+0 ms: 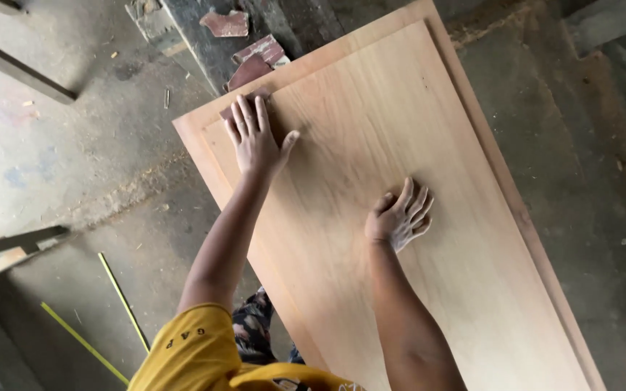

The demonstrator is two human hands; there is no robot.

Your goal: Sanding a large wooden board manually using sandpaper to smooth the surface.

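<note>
Left hand (pixel 253 137) pressed flat, fingers together and thumb splayed, on a reddish-brown sheet of sandpaper (pixel 244 101) whose edge shows just past the fingertips at the near-corner of a pale wooden panel (pixel 400 130); the flat palm appears to spread pressure evenly through the abrasive. Right hand (pixel 400 215) resting on the panel's middle, fingers loosely fanned and dusted white, gripping nothing, seemingly placed to steady the board. The panel is a long rectangle of smooth, light tan wood with fine straight grain, lying on a second, slightly larger board (pixel 197 134) of the same colour whose margin shows as a narrow border along the edges. Beyond the corner, on a dark rough plank (pixel 211 43), lie further torn pieces of reddish sandpaper (pixel 255 58). Below, a grey concrete floor (pixel 74 145) strewn with sawdust and chips, crossed by a yellow tape measure blade (pixel 121 297). A mustard-yellow sleeve (pixel 190 347) covers the left upper arm
</note>
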